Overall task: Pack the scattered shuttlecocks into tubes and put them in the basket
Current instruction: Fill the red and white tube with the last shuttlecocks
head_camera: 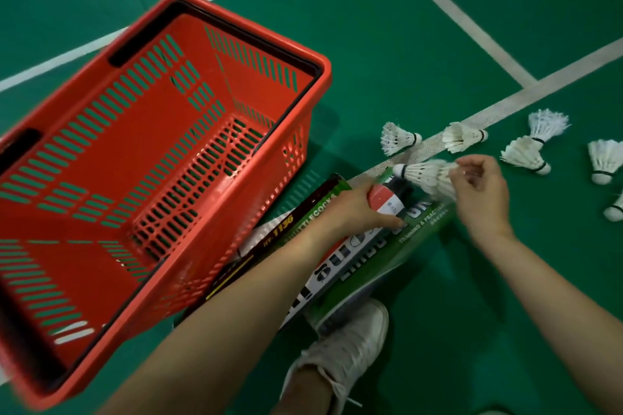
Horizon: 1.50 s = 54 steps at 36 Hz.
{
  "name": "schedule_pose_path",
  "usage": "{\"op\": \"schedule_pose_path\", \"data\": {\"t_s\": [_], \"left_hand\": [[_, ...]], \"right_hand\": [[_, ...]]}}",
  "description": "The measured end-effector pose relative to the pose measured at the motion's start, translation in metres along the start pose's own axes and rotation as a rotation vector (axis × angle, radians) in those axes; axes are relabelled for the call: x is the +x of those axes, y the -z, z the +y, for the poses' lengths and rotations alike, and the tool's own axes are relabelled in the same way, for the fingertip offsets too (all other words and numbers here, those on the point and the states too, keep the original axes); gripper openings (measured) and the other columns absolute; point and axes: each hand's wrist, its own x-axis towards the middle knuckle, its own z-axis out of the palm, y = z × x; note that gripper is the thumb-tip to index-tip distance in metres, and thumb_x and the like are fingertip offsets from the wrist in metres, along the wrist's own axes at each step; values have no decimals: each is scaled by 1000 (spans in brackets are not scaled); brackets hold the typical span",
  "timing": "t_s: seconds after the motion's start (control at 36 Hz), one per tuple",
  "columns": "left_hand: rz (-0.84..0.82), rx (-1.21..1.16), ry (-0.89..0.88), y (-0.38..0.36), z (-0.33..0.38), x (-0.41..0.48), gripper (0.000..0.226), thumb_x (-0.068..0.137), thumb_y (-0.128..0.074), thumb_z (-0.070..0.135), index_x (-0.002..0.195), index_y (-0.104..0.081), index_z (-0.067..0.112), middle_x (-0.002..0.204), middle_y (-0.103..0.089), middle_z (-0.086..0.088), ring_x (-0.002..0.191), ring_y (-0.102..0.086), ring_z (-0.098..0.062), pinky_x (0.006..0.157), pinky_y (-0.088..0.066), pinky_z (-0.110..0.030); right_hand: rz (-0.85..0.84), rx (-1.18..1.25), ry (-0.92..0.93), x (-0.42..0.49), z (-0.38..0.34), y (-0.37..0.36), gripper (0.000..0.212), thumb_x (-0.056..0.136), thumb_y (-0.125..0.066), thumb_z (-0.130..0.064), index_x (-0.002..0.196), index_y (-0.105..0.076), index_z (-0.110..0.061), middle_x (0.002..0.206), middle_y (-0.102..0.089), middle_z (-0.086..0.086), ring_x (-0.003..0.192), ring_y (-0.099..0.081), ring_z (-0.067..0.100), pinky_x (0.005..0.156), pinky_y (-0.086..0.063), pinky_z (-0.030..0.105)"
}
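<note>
While my left hand (pixel 365 207) curls round the upper end of the white tube (pixel 387 200), at about four o'clock from the red basket (pixel 323 77), my right hand (pixel 482 194) pinches the feather skirt of one shuttlecock (pixel 419 173) between thumb and fingertips. Its cork points to nine o'clock, just above the tube's dark end. I judge the step in hand to be feeding this shuttlecock in, cork first. To do it well I would tilt the tube's end up towards the cork, line up the two axes, and let the skirt slide in without crushing the feathers. Whether that dark end is an open mouth or a cap I cannot tell, so I would check before pushing. A green tube (pixel 371 266) lies against the white one at its four o'clock, a dark tube (pixel 290 226) at its ten o'clock, just beside the basket. Six loose shuttlecocks (pixel 526 157) lie on the floor from eleven to three o'clock of the right hand, near enough for the next picks.
</note>
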Motion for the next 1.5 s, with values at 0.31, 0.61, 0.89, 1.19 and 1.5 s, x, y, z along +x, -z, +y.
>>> {"op": "schedule_pose_path", "data": {"t_s": [0.31, 0.61, 0.89, 1.19, 1.5], "left_hand": [[-179, 155, -76, -18, 12, -4, 100, 78, -75, 43, 150, -8, 37, 116, -51, -2, 81, -64, -15, 73, -55, -26], [-206, 98, -50, -30, 19, 4, 84, 73, -80, 37, 140, -32, 25, 110, -57, -1, 86, -63, -15, 70, -56, -27], [-205, 142, -20, -37, 20, 9, 87, 74, -80, 34, 142, -26, 25, 114, -53, -3, 88, -61, -17, 68, -54, -26], [-174, 135, -51, -39, 17, 9, 91, 72, -82, 36, 144, -26, 32, 111, -56, 0, 80, -60, -12, 68, -53, -24], [-177, 269, -186, -45, 23, 8, 86, 70, -81, 45, 139, -33, 28, 116, -53, 0, 95, -59, -18, 86, -54, -34]], "right_hand": [[-126, -30, 33, -13, 0, 14, 13, 93, -56, -6, 105, -55, -9, 101, -59, 1, 79, -53, -2, 69, -41, 1], [-381, 415, -449, -33, 12, 14, 15, 87, -65, -9, 98, -57, -8, 87, -67, 7, 70, -65, 16, 65, -55, 25], [-92, 362, -250, -34, 26, 24, 12, 95, -55, -16, 86, -59, -22, 98, -66, 12, 86, -62, 23, 80, -51, 36], [-73, 448, -220, -29, 34, 43, 14, 97, -52, -14, 85, -57, -19, 87, -67, -4, 72, -65, 3, 75, -53, 23], [-348, 393, -225, -40, 33, 41, 11, 87, -64, -7, 89, -60, -16, 86, -69, 0, 70, -64, 3, 69, -52, 17]]}}
